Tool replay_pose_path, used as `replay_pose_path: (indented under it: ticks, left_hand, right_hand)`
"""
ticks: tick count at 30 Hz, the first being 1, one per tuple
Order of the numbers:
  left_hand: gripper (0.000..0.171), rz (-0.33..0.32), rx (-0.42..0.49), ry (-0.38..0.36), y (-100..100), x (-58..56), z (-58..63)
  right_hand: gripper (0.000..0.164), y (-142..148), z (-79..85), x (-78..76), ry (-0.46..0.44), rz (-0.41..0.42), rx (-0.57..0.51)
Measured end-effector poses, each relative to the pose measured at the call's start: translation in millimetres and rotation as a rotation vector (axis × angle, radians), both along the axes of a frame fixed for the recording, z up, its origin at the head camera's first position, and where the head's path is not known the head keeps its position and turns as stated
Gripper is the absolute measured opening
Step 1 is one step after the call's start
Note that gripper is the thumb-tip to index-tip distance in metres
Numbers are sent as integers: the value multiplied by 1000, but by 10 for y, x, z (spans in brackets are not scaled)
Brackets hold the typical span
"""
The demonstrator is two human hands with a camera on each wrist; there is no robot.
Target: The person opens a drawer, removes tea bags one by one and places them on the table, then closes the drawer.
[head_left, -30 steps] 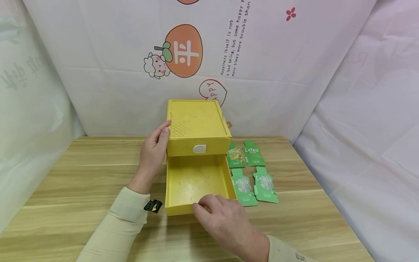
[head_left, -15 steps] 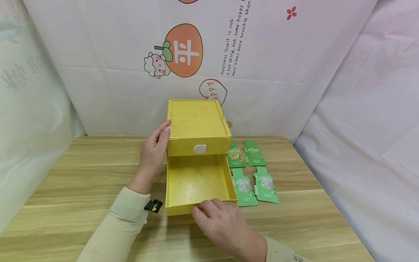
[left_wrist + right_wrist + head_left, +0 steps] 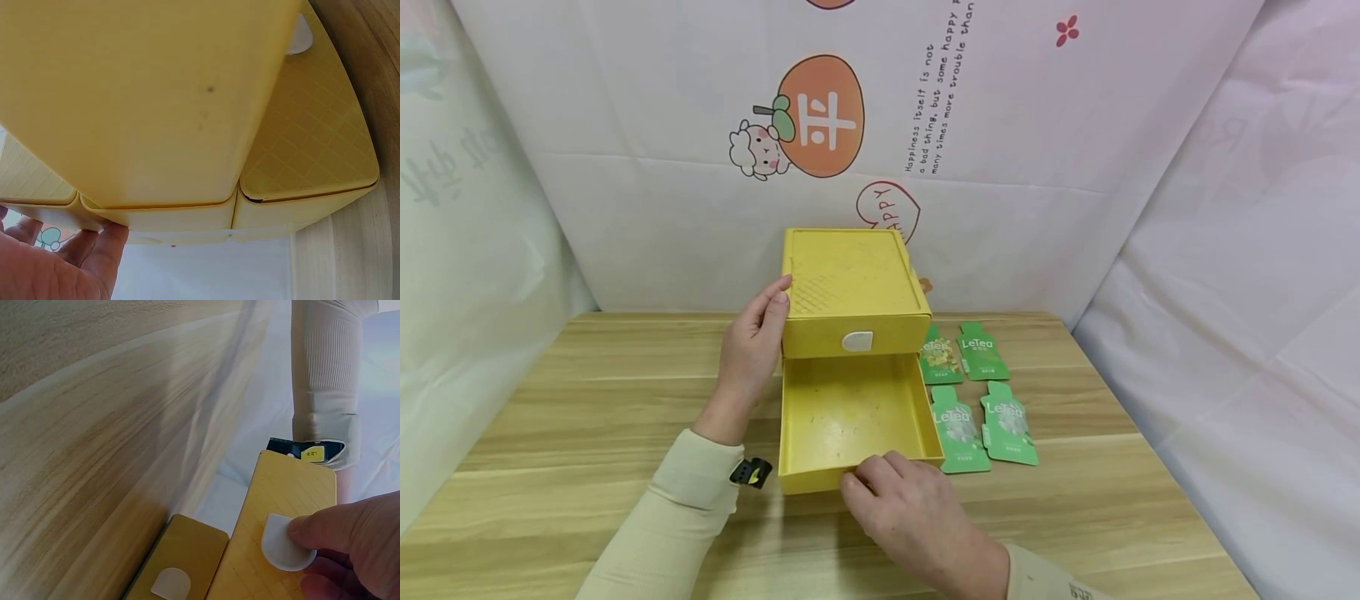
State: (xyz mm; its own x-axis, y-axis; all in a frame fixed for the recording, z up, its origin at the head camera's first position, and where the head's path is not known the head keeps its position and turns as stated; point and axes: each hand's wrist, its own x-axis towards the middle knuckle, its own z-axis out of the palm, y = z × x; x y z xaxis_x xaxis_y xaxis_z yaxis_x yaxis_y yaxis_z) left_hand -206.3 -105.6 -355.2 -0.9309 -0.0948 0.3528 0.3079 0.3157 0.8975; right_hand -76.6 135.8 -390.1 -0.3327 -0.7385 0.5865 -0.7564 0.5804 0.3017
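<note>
A yellow drawer cabinet (image 3: 850, 271) stands on the table, its middle drawer (image 3: 811, 482) pulled out and bare inside. My right hand (image 3: 910, 512) is at the front of that drawer. In the right wrist view, its thumb and fingers pinch the white drawer handle (image 3: 280, 545). My left hand (image 3: 751, 346) rests against the cabinet's left side near the top, fingers fairly straight; the left wrist view shows the fingertips (image 3: 114, 240) touching the casing. To the right of the cabinet lie several green LeTea packets (image 3: 1009, 429), the nearer ones beside the drawer.
The wooden table (image 3: 625, 400) extends on both sides of the cabinet. A printed white cloth (image 3: 1015, 225) hangs behind it, with more cloth at both sides. Below the pulled-out drawer, the bottom drawer (image 3: 306, 131) sits pushed in.
My right hand has shifted very slightly at the drawer front, still on it. The drawer, the left hand and the packets look the same.
</note>
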Motion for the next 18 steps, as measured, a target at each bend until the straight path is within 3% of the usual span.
replay_pose_path:
  ticks: [12,18]
  left_hand:
    - [50,8,-4,10,-2,-3,-10]
    - [50,12,-2,16,3,-6,-4]
  right_hand:
    - [41,-46,16,-81,114,16,-75]
    - [43,-72,44,-133,118,4,-85]
